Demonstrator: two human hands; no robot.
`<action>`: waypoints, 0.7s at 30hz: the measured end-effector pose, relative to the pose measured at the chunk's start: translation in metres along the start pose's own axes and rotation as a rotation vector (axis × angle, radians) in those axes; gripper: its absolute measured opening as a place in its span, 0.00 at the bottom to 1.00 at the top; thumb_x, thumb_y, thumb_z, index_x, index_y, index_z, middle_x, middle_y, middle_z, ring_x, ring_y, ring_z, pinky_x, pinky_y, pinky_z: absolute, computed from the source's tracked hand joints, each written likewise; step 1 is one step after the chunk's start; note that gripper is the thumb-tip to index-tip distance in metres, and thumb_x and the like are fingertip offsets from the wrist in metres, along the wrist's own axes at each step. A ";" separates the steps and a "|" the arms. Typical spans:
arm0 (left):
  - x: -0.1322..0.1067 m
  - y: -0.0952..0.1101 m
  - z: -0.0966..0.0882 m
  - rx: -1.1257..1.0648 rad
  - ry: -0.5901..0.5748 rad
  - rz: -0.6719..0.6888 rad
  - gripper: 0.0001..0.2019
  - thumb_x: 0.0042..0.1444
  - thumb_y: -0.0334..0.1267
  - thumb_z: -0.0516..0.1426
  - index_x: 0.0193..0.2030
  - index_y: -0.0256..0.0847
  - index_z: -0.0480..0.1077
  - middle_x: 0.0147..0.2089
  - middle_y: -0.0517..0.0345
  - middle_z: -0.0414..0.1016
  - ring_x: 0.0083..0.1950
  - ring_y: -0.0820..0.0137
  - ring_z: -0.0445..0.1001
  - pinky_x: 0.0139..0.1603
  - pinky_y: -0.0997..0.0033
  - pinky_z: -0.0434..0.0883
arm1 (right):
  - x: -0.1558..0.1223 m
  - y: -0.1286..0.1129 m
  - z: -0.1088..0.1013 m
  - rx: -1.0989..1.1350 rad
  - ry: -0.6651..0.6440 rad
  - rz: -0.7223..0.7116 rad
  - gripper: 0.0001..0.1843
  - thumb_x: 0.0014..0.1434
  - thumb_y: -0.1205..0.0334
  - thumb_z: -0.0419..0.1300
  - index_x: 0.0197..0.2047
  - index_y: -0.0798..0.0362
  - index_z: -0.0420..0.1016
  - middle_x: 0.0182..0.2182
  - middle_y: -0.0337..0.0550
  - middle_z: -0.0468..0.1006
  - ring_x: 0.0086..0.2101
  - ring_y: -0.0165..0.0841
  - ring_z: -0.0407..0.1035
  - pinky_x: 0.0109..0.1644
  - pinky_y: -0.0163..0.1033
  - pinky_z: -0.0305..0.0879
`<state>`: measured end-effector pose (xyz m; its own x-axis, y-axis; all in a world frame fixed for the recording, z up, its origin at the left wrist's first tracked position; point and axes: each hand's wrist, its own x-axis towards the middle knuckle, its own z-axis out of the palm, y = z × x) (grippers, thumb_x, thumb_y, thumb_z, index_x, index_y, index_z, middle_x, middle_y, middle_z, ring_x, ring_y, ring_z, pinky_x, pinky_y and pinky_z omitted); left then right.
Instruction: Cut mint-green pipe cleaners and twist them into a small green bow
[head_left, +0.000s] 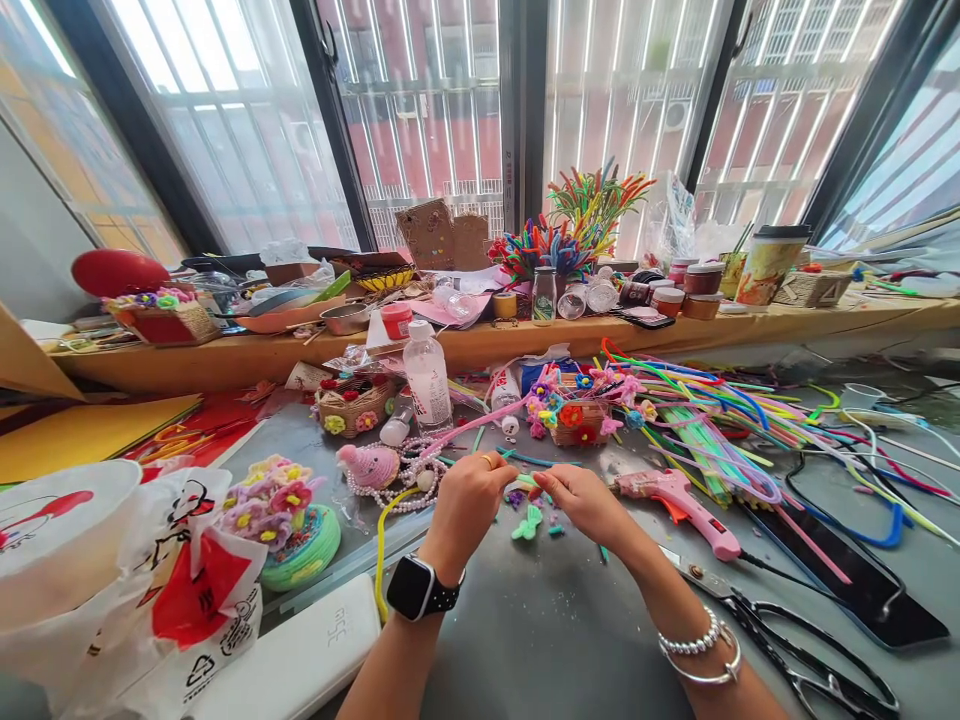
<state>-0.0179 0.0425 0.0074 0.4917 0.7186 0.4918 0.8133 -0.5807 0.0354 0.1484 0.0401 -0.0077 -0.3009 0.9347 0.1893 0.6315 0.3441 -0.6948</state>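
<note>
In the middle of the desk, my left hand (469, 505) is closed, thumb and fingers pinched on a short green pipe cleaner (519, 482). My right hand (581, 503) pinches towards the same piece from the other side; its fingertips partly cover it. Just below the fingers lies a light green pipe cleaner shape (528, 523) with looped lobes. Small cut green and purple bits are scattered around it. To the right of my right hand rests a pink hot glue gun (679, 497), and large black-handled scissors (780, 630) lie near my right wrist.
A pile of coloured pipe cleaners (705, 430) spreads at the right, above a phone (847, 570). A bottle (426, 375), a flower-trimmed basket (581, 420) and a pink crocheted piece with beads (371, 465) stand behind. A white power bank (300, 655) and plastic bag (135, 640) are left.
</note>
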 end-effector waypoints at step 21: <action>-0.002 -0.004 -0.002 -0.128 -0.025 -0.109 0.09 0.52 0.30 0.52 0.33 0.43 0.74 0.33 0.58 0.75 0.33 0.71 0.72 0.31 0.76 0.64 | 0.003 0.011 -0.002 0.213 0.087 0.210 0.21 0.56 0.51 0.42 0.19 0.53 0.59 0.12 0.32 0.53 0.16 0.26 0.50 0.20 0.32 0.47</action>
<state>-0.0233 0.0426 0.0078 0.4118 0.7880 0.4576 0.8166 -0.5420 0.1984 0.1559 0.0473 -0.0137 -0.1114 0.9906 0.0790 0.5063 0.1250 -0.8532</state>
